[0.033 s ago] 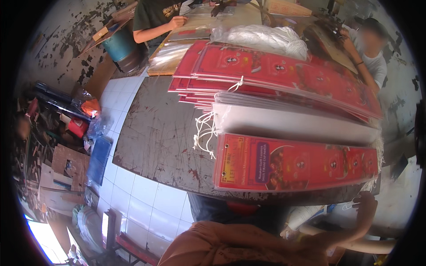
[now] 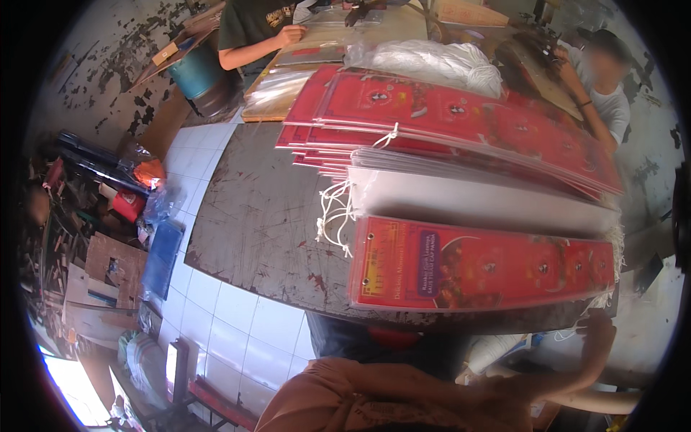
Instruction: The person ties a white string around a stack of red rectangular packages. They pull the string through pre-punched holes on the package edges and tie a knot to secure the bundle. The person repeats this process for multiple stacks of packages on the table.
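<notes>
My right hand (image 2: 596, 333) is at the table's near right corner, below the strings hanging from the red banners. Its fingers are curled closed around white string (image 2: 567, 335), though the grip is dim and partly blurred. My left hand is out of view. Long red printed banners (image 2: 489, 266) with clear plastic covers lie in front of me. Behind their pale backs (image 2: 461, 191) rises a thick overlapping stack of the same banners (image 2: 432, 101). Knotted white cords (image 2: 335, 216) hang off their left ends, and more cord ends (image 2: 617, 234) bunch at the right.
The scratched dark table (image 2: 252, 209) holds the banners. A white yarn skein (image 2: 432, 61) lies behind them. Two people sit or stand across the table. Below the right edge are a white thread cone (image 2: 493, 353) and a bare limb (image 2: 597, 400) whose owner I cannot tell.
</notes>
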### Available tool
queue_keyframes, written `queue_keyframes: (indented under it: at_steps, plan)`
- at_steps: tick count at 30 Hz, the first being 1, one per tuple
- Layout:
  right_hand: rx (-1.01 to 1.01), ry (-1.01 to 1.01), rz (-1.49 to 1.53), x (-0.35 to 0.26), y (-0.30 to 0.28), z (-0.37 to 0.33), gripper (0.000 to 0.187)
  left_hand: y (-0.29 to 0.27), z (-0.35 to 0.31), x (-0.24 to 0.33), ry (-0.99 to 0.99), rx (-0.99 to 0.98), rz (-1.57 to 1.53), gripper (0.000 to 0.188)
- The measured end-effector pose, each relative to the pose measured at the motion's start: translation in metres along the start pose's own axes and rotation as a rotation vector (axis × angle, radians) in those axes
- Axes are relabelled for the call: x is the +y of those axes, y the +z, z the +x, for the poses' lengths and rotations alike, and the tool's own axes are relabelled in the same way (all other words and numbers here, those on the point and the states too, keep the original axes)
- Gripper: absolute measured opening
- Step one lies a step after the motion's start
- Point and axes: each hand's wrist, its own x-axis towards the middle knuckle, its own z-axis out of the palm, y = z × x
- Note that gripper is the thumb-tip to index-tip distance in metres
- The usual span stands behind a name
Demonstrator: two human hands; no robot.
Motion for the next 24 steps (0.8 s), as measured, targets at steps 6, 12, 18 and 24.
queue_keyframes:
  at_steps: [6,12,18,24]
  plan:
    - [0.119,-0.230,0.001,-0.076,0.003,0.002,0.017,-0.009,-0.012,0.005,-0.026,0.019,-0.138,0.025]
    - [0.099,-0.316,-0.096,-0.079,-0.004,0.002,0.014,-0.014,-0.019,0.017,-0.046,0.015,-0.368,0.024]
    - [0.180,-0.204,-0.039,-0.077,-0.011,0.000,0.011,-0.032,-0.028,0.026,-0.160,0.101,-1.028,0.024]
    - [0.157,-0.288,-0.079,-0.092,-0.005,0.006,0.009,-0.038,-0.044,0.009,-0.216,0.196,-1.463,0.024]
